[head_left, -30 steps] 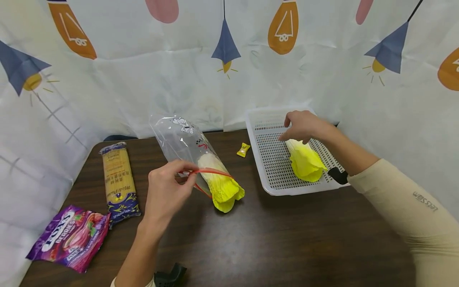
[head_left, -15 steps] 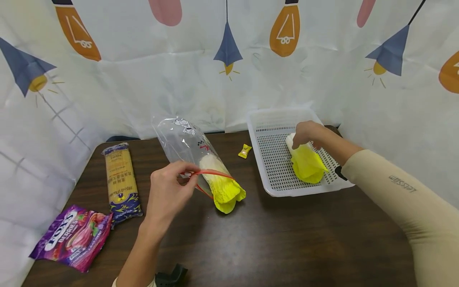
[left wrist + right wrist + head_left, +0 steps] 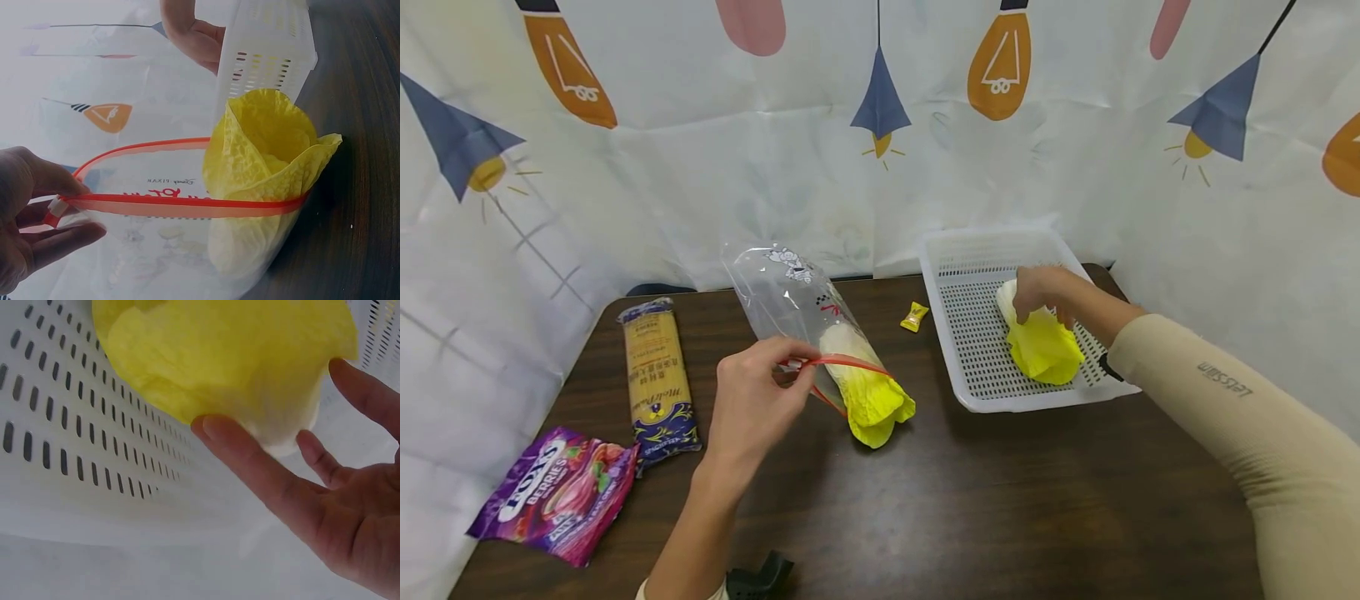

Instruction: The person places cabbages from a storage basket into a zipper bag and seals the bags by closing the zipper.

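My left hand (image 3: 762, 392) pinches the corner of a clear zip bag (image 3: 775, 293) by its red zip edge, next to a small white slider in the left wrist view. Inside the bag lies a baby napa cabbage (image 3: 867, 392), white end inward, its yellow leaf tips (image 3: 269, 125) sticking out past the bag's open mouth. At the right, my right hand (image 3: 1041, 292) reaches down into a white basket (image 3: 951, 354) and grips a second napa cabbage (image 3: 1047, 352) near its white end. The right wrist view has fingertips (image 3: 215, 428) on either side of that cabbage (image 3: 231, 356).
A pack of spaghetti (image 3: 658, 375) and a purple bag of Fox's candy (image 3: 557, 496) lie at the left of the dark wooden table (image 3: 970, 508). One small yellow wrapped candy (image 3: 914, 317) sits between bag and basket. A printed white curtain (image 3: 760, 167) stands behind the table.
My right hand has come down from above the basket onto the cabbage there and taken hold of it. My left hand keeps its pinch on the zip bag.
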`<action>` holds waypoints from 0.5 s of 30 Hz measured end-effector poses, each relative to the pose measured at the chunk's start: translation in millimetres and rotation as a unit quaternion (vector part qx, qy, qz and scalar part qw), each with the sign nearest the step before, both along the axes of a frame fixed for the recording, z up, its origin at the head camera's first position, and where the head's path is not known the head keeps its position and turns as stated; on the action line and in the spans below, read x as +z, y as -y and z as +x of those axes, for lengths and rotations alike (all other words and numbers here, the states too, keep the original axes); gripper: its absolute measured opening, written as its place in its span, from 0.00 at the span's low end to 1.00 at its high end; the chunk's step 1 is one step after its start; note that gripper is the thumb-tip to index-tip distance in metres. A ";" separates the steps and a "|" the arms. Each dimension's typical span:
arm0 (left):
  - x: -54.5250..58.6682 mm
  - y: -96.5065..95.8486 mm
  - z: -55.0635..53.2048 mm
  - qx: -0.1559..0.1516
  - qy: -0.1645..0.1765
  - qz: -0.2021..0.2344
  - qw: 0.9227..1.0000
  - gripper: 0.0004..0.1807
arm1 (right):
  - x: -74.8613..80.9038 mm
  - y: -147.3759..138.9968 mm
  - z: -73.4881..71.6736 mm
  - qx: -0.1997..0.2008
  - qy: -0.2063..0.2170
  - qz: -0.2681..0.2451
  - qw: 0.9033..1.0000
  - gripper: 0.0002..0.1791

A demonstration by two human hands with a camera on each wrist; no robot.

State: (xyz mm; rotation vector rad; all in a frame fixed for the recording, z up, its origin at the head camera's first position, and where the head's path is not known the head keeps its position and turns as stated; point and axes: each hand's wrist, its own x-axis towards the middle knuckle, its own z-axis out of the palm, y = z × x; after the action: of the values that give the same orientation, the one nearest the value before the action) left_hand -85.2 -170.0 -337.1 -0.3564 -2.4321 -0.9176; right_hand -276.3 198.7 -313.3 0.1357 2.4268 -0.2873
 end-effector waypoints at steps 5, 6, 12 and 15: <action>0.6 0.2 0.6 -0.001 0.001 0.000 1.000 0.07 | -10.0 0.5 -2.4 0.028 -0.034 0.034 0.998 0.57; 0.7 0.3 0.6 -0.001 0.001 -0.001 1.000 0.07 | -11.4 0.8 -2.5 0.029 -0.038 0.037 0.998 0.58; 1.5 0.3 0.6 -0.001 0.002 0.000 1.000 0.07 | -14.2 2.6 0.3 -0.026 -0.017 0.011 0.999 0.65; 1.8 0.1 0.4 0.000 0.001 -0.001 1.000 0.07 | -13.8 3.7 1.5 -0.053 0.005 -0.011 0.999 0.67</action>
State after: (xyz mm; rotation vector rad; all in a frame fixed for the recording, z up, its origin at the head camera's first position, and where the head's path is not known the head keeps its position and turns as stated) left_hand -84.8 -170.1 -335.3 -0.3569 -2.4351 -0.9167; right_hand -274.8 195.0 -327.1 0.2549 2.4100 -0.3597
